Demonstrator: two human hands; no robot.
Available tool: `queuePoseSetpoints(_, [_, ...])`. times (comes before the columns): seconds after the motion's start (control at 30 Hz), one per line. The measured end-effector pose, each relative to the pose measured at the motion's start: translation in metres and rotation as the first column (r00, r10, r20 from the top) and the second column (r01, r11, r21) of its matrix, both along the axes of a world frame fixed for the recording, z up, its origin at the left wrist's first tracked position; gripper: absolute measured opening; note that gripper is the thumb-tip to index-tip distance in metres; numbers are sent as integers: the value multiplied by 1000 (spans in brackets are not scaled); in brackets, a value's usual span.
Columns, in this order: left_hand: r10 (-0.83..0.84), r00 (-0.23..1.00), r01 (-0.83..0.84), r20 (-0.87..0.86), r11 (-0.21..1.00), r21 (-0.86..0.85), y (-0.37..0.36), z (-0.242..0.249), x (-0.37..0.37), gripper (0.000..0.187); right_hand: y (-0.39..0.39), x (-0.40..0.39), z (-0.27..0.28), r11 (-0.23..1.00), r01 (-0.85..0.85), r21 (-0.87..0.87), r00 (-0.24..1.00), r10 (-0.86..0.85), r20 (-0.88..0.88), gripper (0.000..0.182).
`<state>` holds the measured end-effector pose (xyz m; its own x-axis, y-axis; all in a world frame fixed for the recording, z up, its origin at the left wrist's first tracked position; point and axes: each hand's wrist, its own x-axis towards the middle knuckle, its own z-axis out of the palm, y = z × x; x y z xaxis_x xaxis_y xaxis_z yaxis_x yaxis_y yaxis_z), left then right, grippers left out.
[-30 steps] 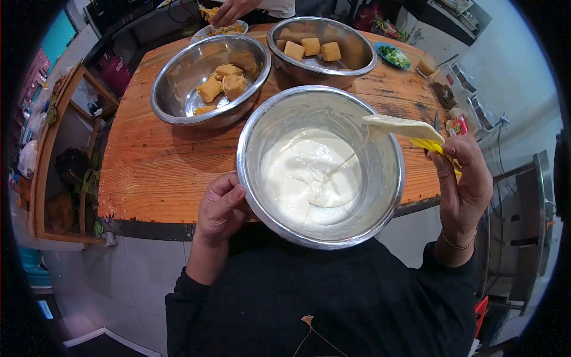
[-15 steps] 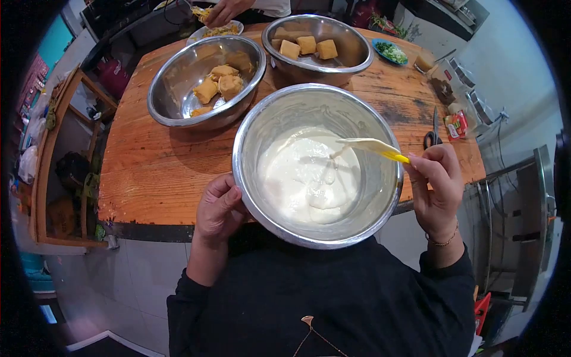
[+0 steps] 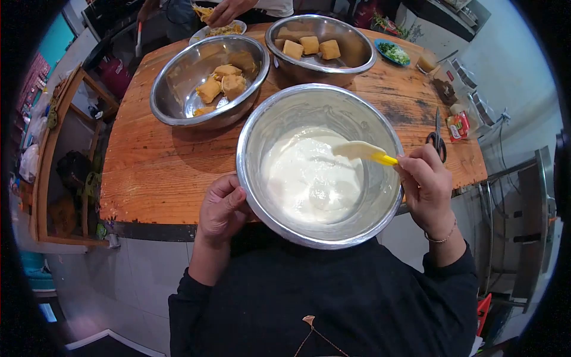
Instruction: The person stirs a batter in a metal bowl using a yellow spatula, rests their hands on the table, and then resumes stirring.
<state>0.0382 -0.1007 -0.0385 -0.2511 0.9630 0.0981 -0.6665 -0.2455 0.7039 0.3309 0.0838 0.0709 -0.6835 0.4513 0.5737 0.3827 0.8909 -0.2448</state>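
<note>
A large steel mixing bowl [image 3: 318, 243] sits at the table's front edge, close against my black top. Thick white batter [image 3: 309, 184] fills its bottom and smears the inner wall. My left hand [image 3: 221, 209] is closed on the bowl's left rim, thumb on the outside. Over the right rim, my right hand [image 3: 427, 187] pinches the yellow handle of a spatula [image 3: 360, 150]. Batter coats the spatula's blade, which points left and dips low over the white surface.
Two steel bowls stand behind: the left bowl [image 3: 156, 95] and right bowl [image 3: 370, 59] hold fried tofu-like blocks [image 3: 233, 87]. Scissors [image 3: 437, 137], a red packet [image 3: 458, 126] and a plate of chopped greens [image 3: 392, 52] lie right. Across the table, another person's hand [image 3: 229, 11] works over a plate.
My right hand has moved left and slightly down, bringing the spatula lower over the batter. The stream that ran off its blade no longer shows. Across the table, a white-ended tool has come into view.
</note>
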Motion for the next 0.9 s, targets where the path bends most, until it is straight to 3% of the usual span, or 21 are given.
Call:
queuePoseSetpoints(0.2, [-17,1000,17,7,1000,1,0,3,1,16,3,-2,13,998,-53,16,998,52,44,17])
queuePoseSetpoints(0.3, [-42,999,42,4,999,29,1,3,-1,16,2,-3,14,999,-18,-33,1000,18,2,17])
queuePoseSetpoints(0.33, [-50,999,50,7,998,38,1,2,-2,16,6,-3,18,999,-29,44,997,32,-68,18])
queuePoseSetpoints(0.47, [-41,999,40,22,998,38,2,3,1,15,3,-5,17,999,-28,34,990,23,138,14])
queuePoseSetpoints(0.57, [-53,998,51,26,997,62,3,3,0,15,5,-5,19,1000,-16,13,1000,16,17,13])
queuePoseSetpoints(0.67, [-54,998,53,21,997,62,1,3,0,15,4,-5,17,999,-37,28,988,33,150,13])
queuePoseSetpoints(0.77, [-64,998,63,20,997,49,2,4,-1,14,4,-5,23,1000,-2,4,1000,2,-27,12])
queuePoseSetpoints(0.9, [-47,999,47,5,998,30,2,4,0,14,5,-8,32,996,-62,62,951,40,306,10])
